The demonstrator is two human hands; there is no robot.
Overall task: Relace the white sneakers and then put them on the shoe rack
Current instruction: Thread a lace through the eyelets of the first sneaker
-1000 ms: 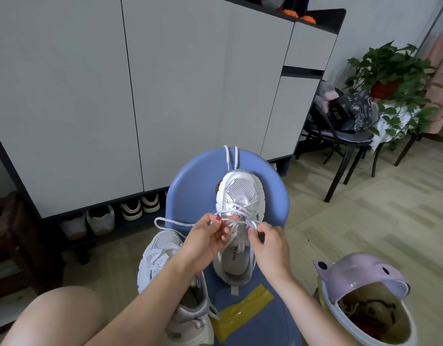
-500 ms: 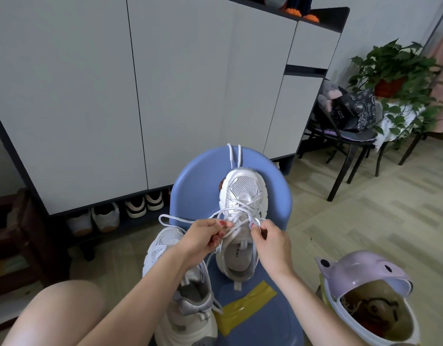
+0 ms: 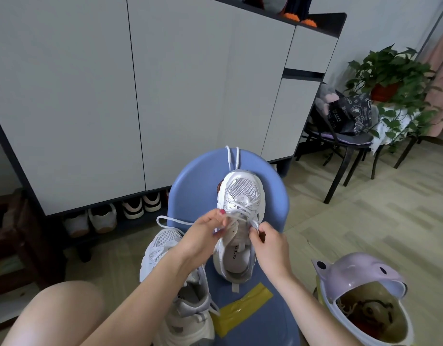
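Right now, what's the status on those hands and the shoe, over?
Left hand and right hand both pinching white lace. White mesh sneaker on blue stool, lacing unfinished. Second white sneaker beside it. Nothing blocking.

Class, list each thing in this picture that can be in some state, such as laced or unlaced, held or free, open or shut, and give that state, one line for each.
Sneaker on the blue stool: partly laced, lace ends loose.
Lace: pinched by both hands, a loop trailing left.
Left hand: pinching the lace.
Right hand: pinching the lace.
Second sneaker: lying beside the stool, not held.
Cabinet doors: shut.
Purple bin: lid open.
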